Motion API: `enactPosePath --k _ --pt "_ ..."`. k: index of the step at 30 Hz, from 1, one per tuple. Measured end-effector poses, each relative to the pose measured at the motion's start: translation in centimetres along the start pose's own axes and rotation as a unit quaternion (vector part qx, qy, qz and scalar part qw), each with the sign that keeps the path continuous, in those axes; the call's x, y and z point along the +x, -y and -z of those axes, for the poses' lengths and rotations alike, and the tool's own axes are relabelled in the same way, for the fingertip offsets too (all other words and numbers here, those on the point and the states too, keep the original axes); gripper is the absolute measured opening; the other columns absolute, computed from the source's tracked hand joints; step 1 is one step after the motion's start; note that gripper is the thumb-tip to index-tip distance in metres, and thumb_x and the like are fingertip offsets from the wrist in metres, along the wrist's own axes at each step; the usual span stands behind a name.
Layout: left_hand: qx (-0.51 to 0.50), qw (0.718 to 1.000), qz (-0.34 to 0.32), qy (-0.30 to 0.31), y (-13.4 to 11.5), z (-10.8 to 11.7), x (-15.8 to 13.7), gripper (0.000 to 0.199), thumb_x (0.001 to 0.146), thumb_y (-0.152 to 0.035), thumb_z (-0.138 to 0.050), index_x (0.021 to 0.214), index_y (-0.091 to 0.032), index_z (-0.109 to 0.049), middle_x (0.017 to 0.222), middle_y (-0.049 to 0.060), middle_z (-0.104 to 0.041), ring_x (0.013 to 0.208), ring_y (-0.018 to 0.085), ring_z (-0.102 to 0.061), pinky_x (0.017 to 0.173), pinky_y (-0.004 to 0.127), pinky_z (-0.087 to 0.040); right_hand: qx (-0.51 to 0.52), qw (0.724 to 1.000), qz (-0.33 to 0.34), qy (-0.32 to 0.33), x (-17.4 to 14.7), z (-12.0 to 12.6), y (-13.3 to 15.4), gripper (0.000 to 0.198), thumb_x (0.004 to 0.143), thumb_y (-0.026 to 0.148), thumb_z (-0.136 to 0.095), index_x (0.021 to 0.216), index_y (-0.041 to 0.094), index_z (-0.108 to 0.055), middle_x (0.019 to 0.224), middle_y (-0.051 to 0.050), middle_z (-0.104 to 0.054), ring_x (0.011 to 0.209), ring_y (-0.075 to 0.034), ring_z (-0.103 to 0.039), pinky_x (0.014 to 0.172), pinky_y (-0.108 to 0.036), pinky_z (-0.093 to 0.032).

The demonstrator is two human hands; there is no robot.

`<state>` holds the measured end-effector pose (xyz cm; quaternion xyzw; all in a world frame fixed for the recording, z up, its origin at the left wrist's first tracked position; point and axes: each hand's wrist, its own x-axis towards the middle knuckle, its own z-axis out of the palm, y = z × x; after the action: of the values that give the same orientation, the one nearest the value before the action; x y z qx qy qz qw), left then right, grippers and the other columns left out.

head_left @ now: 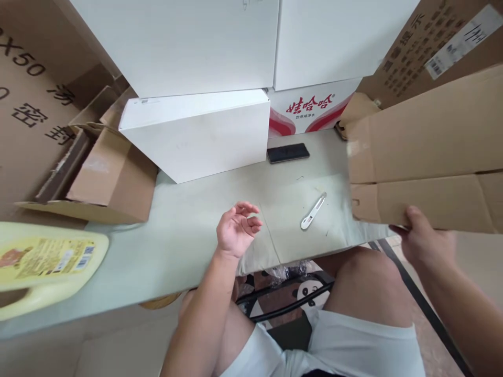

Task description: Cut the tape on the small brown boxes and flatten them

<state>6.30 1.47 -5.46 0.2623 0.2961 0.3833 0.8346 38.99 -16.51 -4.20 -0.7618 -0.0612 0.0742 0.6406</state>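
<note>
My right hand (428, 243) grips the lower edge of a large flattened cardboard box (428, 152), thumb on the face towards me and the other fingers hidden behind it. The cardboard is held up at the right, over the table's edge. Above the middle of the table (188, 235) hovers my left hand (239, 228), palm up, fingers loosely curled and apart, with nothing in it. A white utility knife (313, 211) lies on the tabletop between my two hands. Behind the knife rests a dark phone (288, 153).
White boxes (200, 141) are stacked along the back, beside a red-and-white printed carton (310, 110). At the left are an open cardboard box (129, 183) and a pale yellow jug (51, 262). Below the table's front edge, a black-framed item (283, 303) stands between the knees.
</note>
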Motion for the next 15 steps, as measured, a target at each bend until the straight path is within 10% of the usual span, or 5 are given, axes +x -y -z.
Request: enactPosePath --k 8,15 --pt "-0.037 0.999 -0.019 -0.026 -1.2 0.8 0.8 0.031 0.064 -0.047 -0.082 0.076 -0.021 -0.070 0.076 0.000 -0.071 0.056 0.012 -0.068 0.054 0.024 -0.056 -0.053 0.998 -0.012 -0.006 8.7 -8.1 4.5 0.025 0.082 0.011 -0.071 0.094 0.021 -0.051 0.123 -0.013 -0.070 0.074 -0.010 -0.067 0.059 -0.026 -0.056" --pt "-0.036 0.999 -0.011 -0.024 -1.4 1.3 1.7 0.031 0.064 -0.048 -0.081 0.071 -0.019 -0.070 0.078 0.000 -0.068 0.057 0.011 -0.067 0.055 0.022 -0.055 -0.127 0.990 -0.043 0.047 16.6 -15.6 9.5 0.016 0.096 0.005 -0.058 0.111 0.007 -0.059 0.122 -0.020 -0.066 0.086 -0.010 -0.065 0.062 -0.025 -0.049"
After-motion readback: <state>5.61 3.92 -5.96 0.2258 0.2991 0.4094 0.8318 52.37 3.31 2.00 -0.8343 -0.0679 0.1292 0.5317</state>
